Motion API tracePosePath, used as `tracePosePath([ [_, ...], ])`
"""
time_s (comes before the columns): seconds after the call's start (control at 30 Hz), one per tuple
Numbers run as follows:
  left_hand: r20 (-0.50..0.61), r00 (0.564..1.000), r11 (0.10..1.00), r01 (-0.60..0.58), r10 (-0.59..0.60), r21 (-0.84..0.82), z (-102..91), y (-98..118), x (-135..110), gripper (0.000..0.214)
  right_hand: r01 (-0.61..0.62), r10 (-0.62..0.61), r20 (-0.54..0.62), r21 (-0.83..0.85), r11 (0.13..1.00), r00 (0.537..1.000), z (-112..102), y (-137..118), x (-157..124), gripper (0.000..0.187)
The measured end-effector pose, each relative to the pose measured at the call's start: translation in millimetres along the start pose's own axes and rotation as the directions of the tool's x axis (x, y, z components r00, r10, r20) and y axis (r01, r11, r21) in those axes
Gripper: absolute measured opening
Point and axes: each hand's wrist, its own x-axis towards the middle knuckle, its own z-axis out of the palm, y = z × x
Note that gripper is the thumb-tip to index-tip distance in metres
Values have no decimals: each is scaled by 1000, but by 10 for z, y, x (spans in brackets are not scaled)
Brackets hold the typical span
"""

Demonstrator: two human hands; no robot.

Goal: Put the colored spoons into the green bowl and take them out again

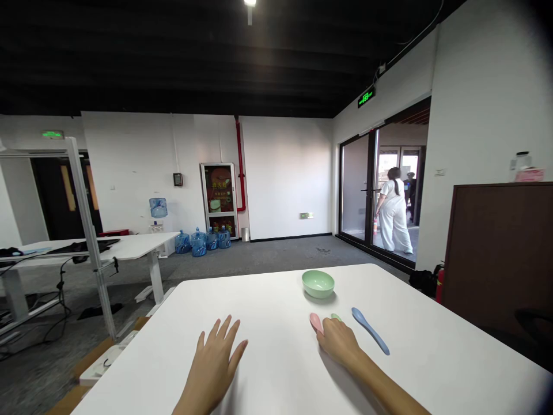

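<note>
My left hand (213, 362) is over the left part of the white table (268, 346), fingers spread and nothing in them. My right hand (341, 341) is closed, with its fingers curled down at the neck of a pink spoon (315, 320). Only the pink spoon's head shows, at the left of the fingers. Just behind the knuckles peeks the tip of a green spoon (336, 317); my hand covers its remaining length. A blue spoon (370, 331) lies slanted to the right of that hand. Beyond the spoons stands a light green bowl (318, 284), upright near the far edge.
To the left is another white table (147, 242) with a metal post (84, 213) and cables. Several blue water jugs (199, 242) stand by the far wall. A dark brown cabinet (496, 248) is at the right. A person in white (394, 210) is at the glass door.
</note>
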Motion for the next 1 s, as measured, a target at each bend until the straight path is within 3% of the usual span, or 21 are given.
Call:
tracePosePath([
  [0.2,-19,1000,1000,-6,6,-4,42,-22,28,56,43,-39,-107,33,999,994,-241,-1,163,49],
  [0.33,-39,999,1000,-6,6,-11,58,-41,37,55,28,-27,-146,5,1000,989,-493,25,457,45],
  [0.47,-55,998,1000,-7,5,-24,68,-60,32,55,-7,3,-144,-27,1000,990,-646,73,806,53],
  [0.73,-29,1000,1000,-5,4,-22,83,-68,63,55,-101,98,-99,-26,995,990,-535,133,1317,51],
  [1.0,-48,999,999,-4,2,-43,124,-97,85,55,-163,163,-58,2,987,985,-441,180,1462,44],
])
